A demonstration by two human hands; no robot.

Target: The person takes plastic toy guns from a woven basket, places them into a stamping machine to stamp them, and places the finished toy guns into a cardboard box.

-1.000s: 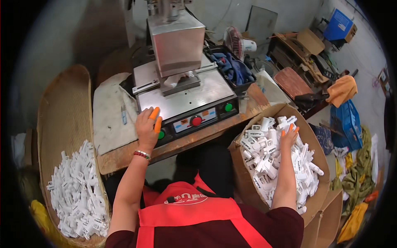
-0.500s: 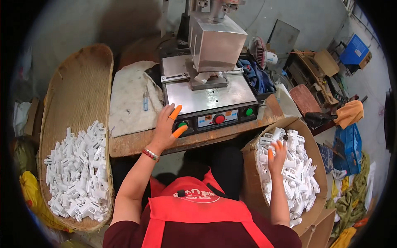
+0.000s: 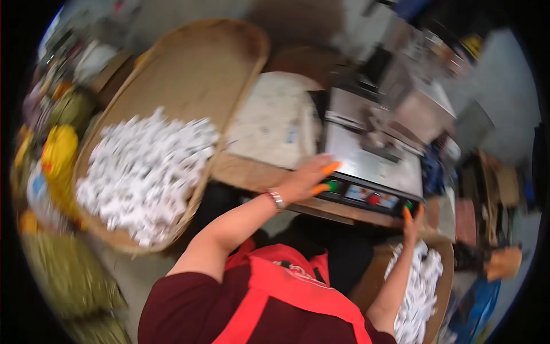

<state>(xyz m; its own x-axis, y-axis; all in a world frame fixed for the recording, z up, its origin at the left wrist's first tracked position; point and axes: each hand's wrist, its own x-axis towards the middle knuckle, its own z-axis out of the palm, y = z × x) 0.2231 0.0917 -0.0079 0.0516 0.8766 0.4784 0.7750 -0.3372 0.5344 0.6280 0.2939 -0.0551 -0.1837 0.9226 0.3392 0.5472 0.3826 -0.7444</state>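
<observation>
My left hand (image 3: 306,179) lies at the front left corner of a press machine (image 3: 366,166). Its orange-capped fingers are spread, one over the metal bed's edge and one at the left green button (image 3: 333,186). My right hand (image 3: 411,225) reaches up to the right green button (image 3: 408,204), with two orange-capped fingers apart and nothing held. Between the hands sits a red button (image 3: 373,199). A boxy metal press head (image 3: 423,109) hangs over a small fixture (image 3: 382,150) on the bed. Motion blur hides whether a part lies in that fixture.
Left of the table stands a long woven basket (image 3: 189,51) heaped with white plastic parts (image 3: 152,172). A cardboard box (image 3: 446,269) holding similar white parts (image 3: 421,281) is below my right arm. A stained pale cloth (image 3: 266,123) covers the table's left side. Yellow bags (image 3: 60,155) crowd the far left.
My right hand has left the white parts in the cardboard box and moved up to the right green button. My left hand stays at the left button. The whole view has swung left and blurred.
</observation>
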